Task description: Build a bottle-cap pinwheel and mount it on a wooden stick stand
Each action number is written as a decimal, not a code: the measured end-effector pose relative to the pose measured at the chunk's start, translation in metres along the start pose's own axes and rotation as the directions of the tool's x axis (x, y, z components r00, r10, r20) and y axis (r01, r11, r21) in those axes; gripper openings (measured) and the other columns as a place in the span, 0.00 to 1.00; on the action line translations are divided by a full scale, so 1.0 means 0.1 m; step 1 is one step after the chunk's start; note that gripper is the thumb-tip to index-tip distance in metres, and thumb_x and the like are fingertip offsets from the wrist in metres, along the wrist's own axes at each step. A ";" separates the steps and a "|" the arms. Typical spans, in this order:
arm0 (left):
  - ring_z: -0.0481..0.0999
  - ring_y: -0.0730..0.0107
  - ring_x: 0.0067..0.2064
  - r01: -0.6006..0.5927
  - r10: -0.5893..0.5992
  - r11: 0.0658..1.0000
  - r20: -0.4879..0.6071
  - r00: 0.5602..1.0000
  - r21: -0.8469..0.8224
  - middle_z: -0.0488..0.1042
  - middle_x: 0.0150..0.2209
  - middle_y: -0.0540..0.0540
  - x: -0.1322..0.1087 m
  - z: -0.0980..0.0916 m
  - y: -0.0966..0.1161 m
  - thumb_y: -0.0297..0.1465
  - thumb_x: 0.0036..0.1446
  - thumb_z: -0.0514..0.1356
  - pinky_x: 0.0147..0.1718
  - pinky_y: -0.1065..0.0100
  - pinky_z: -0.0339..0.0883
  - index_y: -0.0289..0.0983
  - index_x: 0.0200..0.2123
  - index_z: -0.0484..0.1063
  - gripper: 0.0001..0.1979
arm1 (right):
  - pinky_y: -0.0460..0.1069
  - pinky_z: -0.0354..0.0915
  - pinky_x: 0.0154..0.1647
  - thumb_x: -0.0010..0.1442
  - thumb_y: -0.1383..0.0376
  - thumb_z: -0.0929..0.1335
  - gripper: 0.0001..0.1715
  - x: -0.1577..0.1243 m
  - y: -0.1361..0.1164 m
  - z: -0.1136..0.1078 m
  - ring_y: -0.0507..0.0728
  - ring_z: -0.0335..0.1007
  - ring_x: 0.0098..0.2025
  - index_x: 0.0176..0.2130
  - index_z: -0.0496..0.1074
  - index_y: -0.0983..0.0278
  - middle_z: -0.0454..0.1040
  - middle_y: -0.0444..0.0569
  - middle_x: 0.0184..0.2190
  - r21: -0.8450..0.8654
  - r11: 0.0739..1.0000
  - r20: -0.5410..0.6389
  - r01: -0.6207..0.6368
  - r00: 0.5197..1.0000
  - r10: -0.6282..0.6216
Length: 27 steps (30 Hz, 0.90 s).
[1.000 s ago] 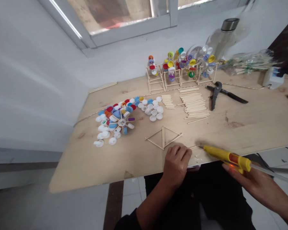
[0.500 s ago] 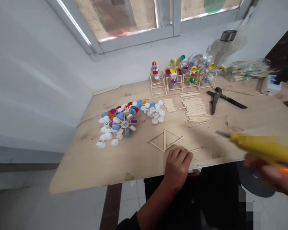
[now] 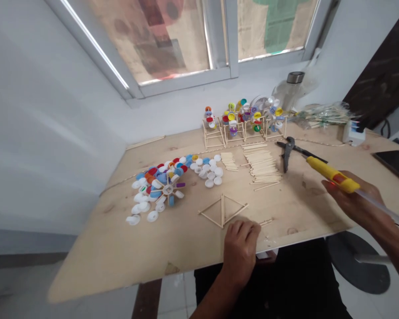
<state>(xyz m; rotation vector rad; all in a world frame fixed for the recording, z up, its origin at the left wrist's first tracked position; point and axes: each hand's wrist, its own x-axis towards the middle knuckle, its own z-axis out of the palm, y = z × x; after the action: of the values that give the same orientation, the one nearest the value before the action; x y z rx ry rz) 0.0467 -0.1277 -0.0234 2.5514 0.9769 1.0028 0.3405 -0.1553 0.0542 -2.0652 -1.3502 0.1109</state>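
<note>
Head camera: a yellow glue gun (image 3: 321,168) was held in the right hand (image 3: 355,199), raised at the right side of the wooden table (image 3: 109,252), its nozzle pointed toward the black-handled pliers (image 3: 287,154). The fingers of that hand were wrapped around the grip, and a small red light was shown beside them. The left hand (image 3: 241,248) was rested at the near edge, its fingers bent and kept close together; a few thin sticks (image 3: 266,222) were seen jutting out to the right from beneath the fingertips (whether they were pinched or merely pressed down could not be told). Just beyond that hand, a diamond-shaped stick frame (image 3: 223,212) was laid flat, crossed by a middle bar. Farther back, a stack of sticks (image 3: 262,166) was spread beside a smaller bundle of shorter sticks (image 3: 229,162). To the left, loose bottle caps (image 3: 142,207) were heaped around a spoked wheel (image 3: 168,189), with caps fixed at its spoke ends. Along the wall, stick stands (image 3: 214,134) bearing colourful cap wheels were lined up.
</note>
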 end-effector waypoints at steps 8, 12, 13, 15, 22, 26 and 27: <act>0.72 0.65 0.39 0.135 -0.129 0.991 0.200 0.971 -0.018 0.75 0.35 0.46 0.14 -0.05 0.04 0.18 0.59 0.53 0.40 0.62 0.70 0.39 0.36 0.70 0.11 | 0.48 0.53 0.23 0.59 0.62 0.64 0.15 0.65 0.46 0.33 0.57 0.70 0.30 0.44 0.70 0.64 0.73 0.56 0.47 -0.475 0.867 0.040 0.153 0.988 -0.152; 0.72 0.62 0.39 0.155 -0.169 0.985 0.238 0.957 0.074 0.74 0.35 0.46 0.21 -0.09 0.08 0.19 0.56 0.57 0.40 0.61 0.69 0.40 0.34 0.70 0.10 | 0.48 0.53 0.25 0.58 0.64 0.66 0.13 0.86 0.49 0.40 0.55 0.70 0.31 0.43 0.72 0.67 0.73 0.59 0.47 -0.448 0.881 0.055 0.149 0.989 -0.140; 0.72 0.62 0.39 0.160 -0.177 0.983 0.244 0.953 0.090 0.74 0.35 0.47 0.23 -0.10 0.09 0.19 0.55 0.58 0.40 0.61 0.69 0.40 0.33 0.70 0.09 | 0.48 0.53 0.25 0.58 0.64 0.66 0.13 0.90 0.49 0.42 0.55 0.70 0.31 0.43 0.72 0.67 0.73 0.59 0.46 -0.440 0.886 0.063 0.149 0.989 -0.135; 0.71 0.64 0.39 0.169 -0.192 0.979 0.252 0.949 0.110 0.74 0.34 0.48 0.26 -0.11 0.11 0.19 0.54 0.59 0.39 0.64 0.68 0.40 0.32 0.69 0.09 | 0.48 0.52 0.26 0.58 0.61 0.67 0.15 0.99 0.51 0.46 0.54 0.71 0.31 0.42 0.73 0.69 0.73 0.60 0.45 -0.426 0.893 0.083 0.145 0.989 -0.121; 0.71 0.66 0.39 0.185 -0.250 0.961 0.357 0.900 0.205 0.73 0.35 0.48 0.35 -0.11 0.14 0.20 0.56 0.58 0.39 0.66 0.65 0.37 0.31 0.70 0.07 | 0.51 0.55 0.32 0.58 0.57 0.64 0.28 1.10 0.63 0.53 0.60 0.73 0.42 0.49 0.72 0.77 0.71 0.63 0.48 -0.396 0.907 0.173 0.144 0.982 -0.081; 0.71 0.66 0.40 0.207 -0.280 0.955 0.416 0.866 0.211 0.73 0.36 0.47 0.38 -0.11 0.12 0.23 0.58 0.58 0.39 0.66 0.64 0.36 0.32 0.70 0.04 | 0.51 0.57 0.35 0.58 0.55 0.65 0.30 1.11 0.64 0.49 0.61 0.72 0.45 0.50 0.72 0.76 0.71 0.63 0.49 -0.382 0.912 0.197 0.148 0.978 -0.076; 0.71 0.66 0.40 0.218 -0.289 0.954 0.430 0.855 0.206 0.73 0.36 0.47 0.39 -0.11 0.12 0.24 0.59 0.58 0.39 0.67 0.63 0.36 0.32 0.70 0.04 | 0.52 0.58 0.36 0.57 0.55 0.66 0.30 1.11 0.64 0.47 0.62 0.72 0.46 0.50 0.73 0.75 0.71 0.63 0.49 -0.383 0.912 0.192 0.146 0.978 -0.076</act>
<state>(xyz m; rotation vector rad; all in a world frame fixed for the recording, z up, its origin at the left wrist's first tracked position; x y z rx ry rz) 0.0663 -0.1114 0.0096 2.5050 1.2337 0.2402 0.4229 -0.0556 0.0120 -2.3453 -1.7099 -0.0380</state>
